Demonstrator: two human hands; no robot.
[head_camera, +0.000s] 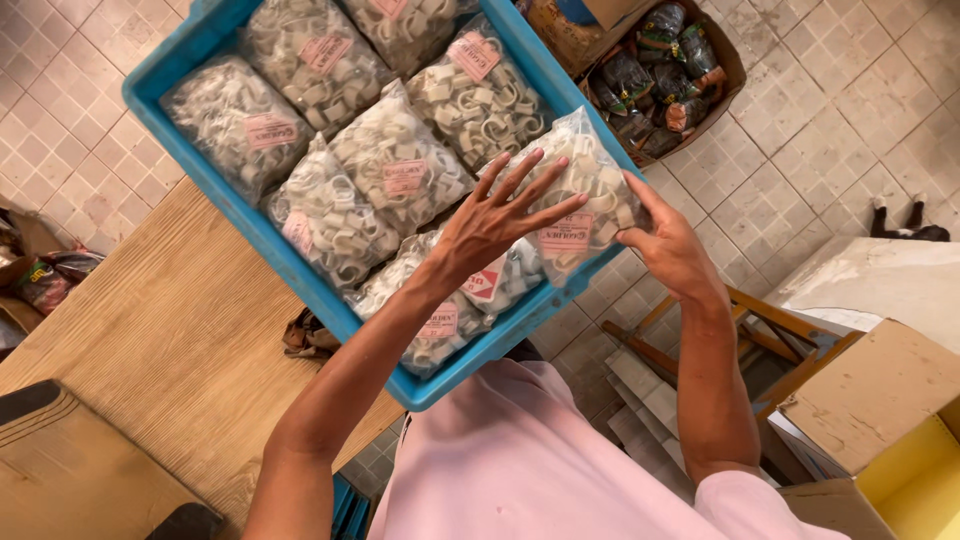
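Both hands are on one clear plastic bag (585, 195) stuffed with small white clip-like pieces. Right hand (672, 250) has its thumb and fingers wrapped round the bag's right edge, so it's properly gripped there. Left hand (492, 222) lies flat against the bag's left side, fingers spread wide open, pressing more than pinching. That bag sits at the near right corner of a blue plastic crate (205, 40), tilted up over the rim.

Just left of the grip and further away from the person, the crate is packed with more of the same bags (395, 165), all crinkly, shiny film with a pink paper label on each, lumpy from the bits inside. Under the crate, left of the hands, is a wooden tabletop (170, 330) with pale, straight grain.

Beyond the grip on the right there's a worn cardboard box (735, 65) of dark glossy packets on a floor of small square tiles (850, 80), pinkish-white and a bit grubby. Nearer than the right hand: a wooden frame (790, 335) and an open cardboard carton (885, 395) with a yellow inside.
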